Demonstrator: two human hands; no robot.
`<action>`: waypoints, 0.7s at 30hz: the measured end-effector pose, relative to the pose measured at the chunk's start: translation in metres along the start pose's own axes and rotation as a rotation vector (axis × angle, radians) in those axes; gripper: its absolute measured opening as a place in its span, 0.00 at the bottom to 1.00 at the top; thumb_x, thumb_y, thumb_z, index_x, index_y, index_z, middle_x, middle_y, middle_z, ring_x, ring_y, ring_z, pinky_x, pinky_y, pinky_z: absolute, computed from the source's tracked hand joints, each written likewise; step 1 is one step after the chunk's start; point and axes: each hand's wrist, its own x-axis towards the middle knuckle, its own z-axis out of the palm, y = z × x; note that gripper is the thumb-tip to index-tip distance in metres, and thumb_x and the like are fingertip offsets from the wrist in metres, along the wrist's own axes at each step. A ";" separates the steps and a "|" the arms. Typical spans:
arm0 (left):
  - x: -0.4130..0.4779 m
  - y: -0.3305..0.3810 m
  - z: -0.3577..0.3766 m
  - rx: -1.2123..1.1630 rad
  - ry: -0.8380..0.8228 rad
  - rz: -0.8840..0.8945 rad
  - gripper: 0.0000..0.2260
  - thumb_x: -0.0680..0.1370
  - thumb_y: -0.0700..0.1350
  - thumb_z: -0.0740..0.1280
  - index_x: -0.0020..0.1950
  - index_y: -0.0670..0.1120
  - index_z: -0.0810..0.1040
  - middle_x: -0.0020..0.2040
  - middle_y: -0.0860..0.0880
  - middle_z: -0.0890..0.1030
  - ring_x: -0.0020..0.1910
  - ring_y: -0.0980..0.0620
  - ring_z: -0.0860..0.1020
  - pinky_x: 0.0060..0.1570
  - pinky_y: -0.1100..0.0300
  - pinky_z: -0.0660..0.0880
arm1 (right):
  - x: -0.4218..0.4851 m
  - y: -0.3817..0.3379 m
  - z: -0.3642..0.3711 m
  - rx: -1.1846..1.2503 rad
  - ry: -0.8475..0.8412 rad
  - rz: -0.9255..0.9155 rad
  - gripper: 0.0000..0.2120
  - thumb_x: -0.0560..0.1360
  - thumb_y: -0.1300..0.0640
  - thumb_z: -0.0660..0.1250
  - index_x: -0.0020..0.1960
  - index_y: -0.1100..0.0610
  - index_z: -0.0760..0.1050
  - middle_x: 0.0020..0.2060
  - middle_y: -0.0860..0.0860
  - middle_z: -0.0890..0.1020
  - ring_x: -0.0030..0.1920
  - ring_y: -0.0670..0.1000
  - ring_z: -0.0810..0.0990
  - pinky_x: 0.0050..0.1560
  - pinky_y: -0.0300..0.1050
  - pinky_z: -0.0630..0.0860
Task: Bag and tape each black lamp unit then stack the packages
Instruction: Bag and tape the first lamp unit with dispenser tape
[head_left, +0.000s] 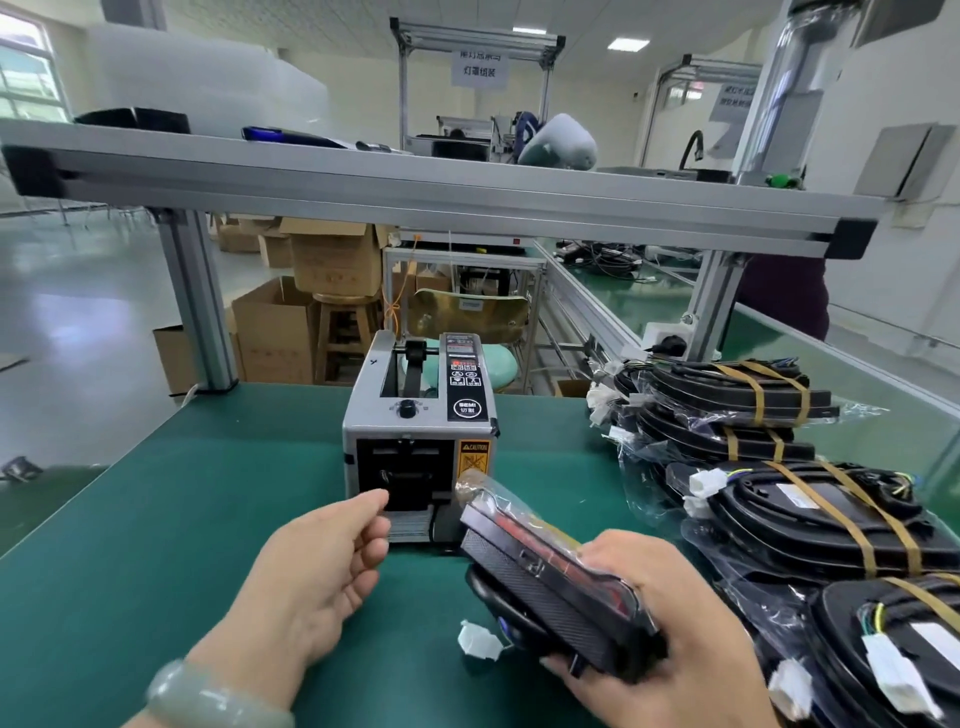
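Green mat (182, 519), left hand (317, 566) loose by dispenser (415, 431), right hand (675, 629) gripping lamp (545, 582), packages (810, 514) rightward

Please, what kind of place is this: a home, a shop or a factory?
Most likely a factory packing line. A green workbench under an aluminium frame carries an automatic tape dispenser, bagged and taped black lamp units lie stacked at the right, and cardboard boxes stand on the floor behind.

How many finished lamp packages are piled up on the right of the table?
4 taped lamp packages: two stacked at the back, upper and lower, one in front of them, one nearest, bottom right. The overlapping pile may hide more.
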 end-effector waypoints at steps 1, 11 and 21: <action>0.004 0.001 0.001 -0.012 0.006 -0.029 0.06 0.74 0.46 0.71 0.40 0.48 0.78 0.26 0.54 0.79 0.21 0.60 0.74 0.30 0.62 0.69 | -0.003 -0.001 0.003 0.002 0.043 0.003 0.25 0.59 0.54 0.77 0.52 0.46 0.71 0.43 0.42 0.76 0.43 0.45 0.78 0.42 0.40 0.74; 0.016 0.013 0.019 -0.022 -0.016 -0.088 0.09 0.77 0.45 0.68 0.37 0.45 0.78 0.23 0.53 0.77 0.18 0.61 0.73 0.18 0.70 0.66 | -0.012 0.007 0.007 0.045 -0.039 0.185 0.20 0.57 0.53 0.78 0.46 0.58 0.81 0.42 0.49 0.80 0.44 0.52 0.80 0.44 0.47 0.75; 0.026 0.017 0.028 -0.010 0.075 -0.037 0.07 0.77 0.44 0.68 0.39 0.44 0.77 0.23 0.53 0.79 0.18 0.61 0.74 0.19 0.70 0.67 | -0.017 -0.001 0.008 0.083 0.118 0.148 0.23 0.60 0.49 0.76 0.53 0.47 0.75 0.49 0.49 0.80 0.52 0.49 0.80 0.51 0.41 0.75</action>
